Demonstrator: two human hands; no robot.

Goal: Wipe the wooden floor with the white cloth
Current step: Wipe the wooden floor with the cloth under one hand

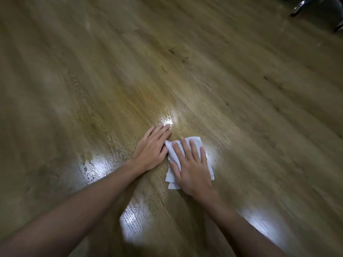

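The wooden floor point(111, 80) fills the view, brown with visible grain and blurred by motion. A folded white cloth point(196, 143) lies flat on it near the middle. My right hand point(191, 167) presses flat on top of the cloth with fingers spread, covering most of it. My left hand point(151, 149) rests flat on the bare floor just left of the cloth, fingers together, its edge touching the cloth's left corner. It holds nothing.
Wet, shiny patches reflect light on the floor at the left point(94, 168), below the hands point(133, 219) and at the lower right point(259, 223). Dark chair-like legs with metal parts point(315, 10) stand at the far top right.
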